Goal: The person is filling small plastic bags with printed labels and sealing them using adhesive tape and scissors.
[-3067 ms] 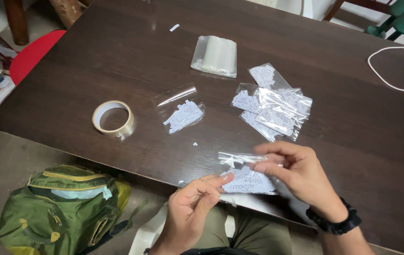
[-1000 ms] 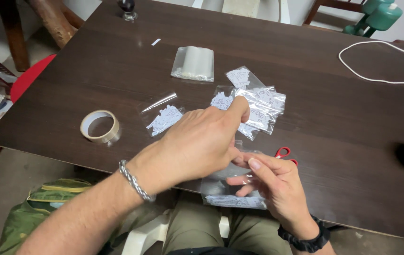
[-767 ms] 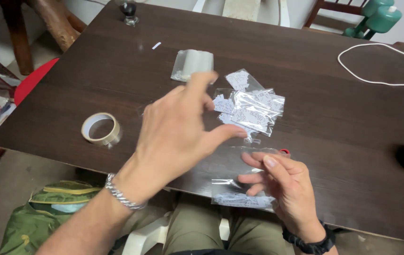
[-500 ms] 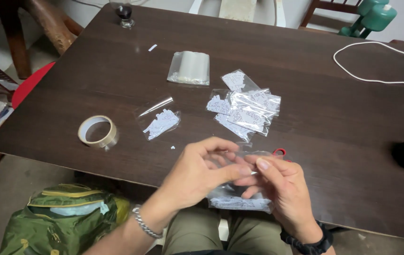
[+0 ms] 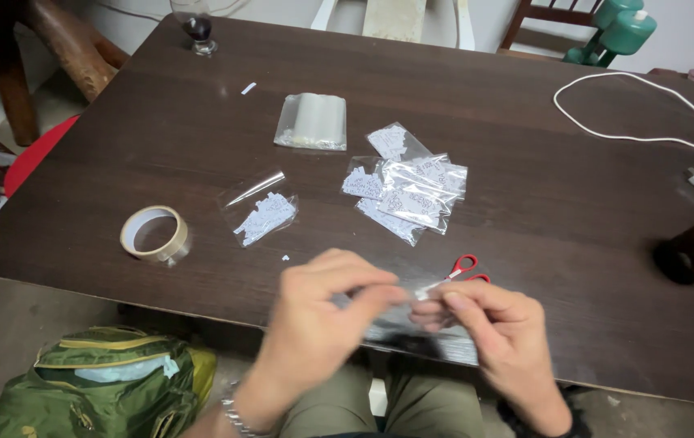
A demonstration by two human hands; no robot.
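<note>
Head view: left hand (image 5: 322, 324) has drawn back; both hands' fingers (image 5: 464, 304) pinch the small clear bag (image 5: 424, 328).

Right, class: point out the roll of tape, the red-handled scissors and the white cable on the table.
roll of tape (image 5: 154, 234): head view, on its near rim.
red-handled scissors (image 5: 464, 264): head view, on a red handle loop.
white cable (image 5: 606, 136): head view, on its curved run.

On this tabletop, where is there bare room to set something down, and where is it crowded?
Bare wood lies between the pile of filled bags and the white cable, and between the tape roll and the stack of empty bags. It is crowded near both hands, by the red scissors.
</note>
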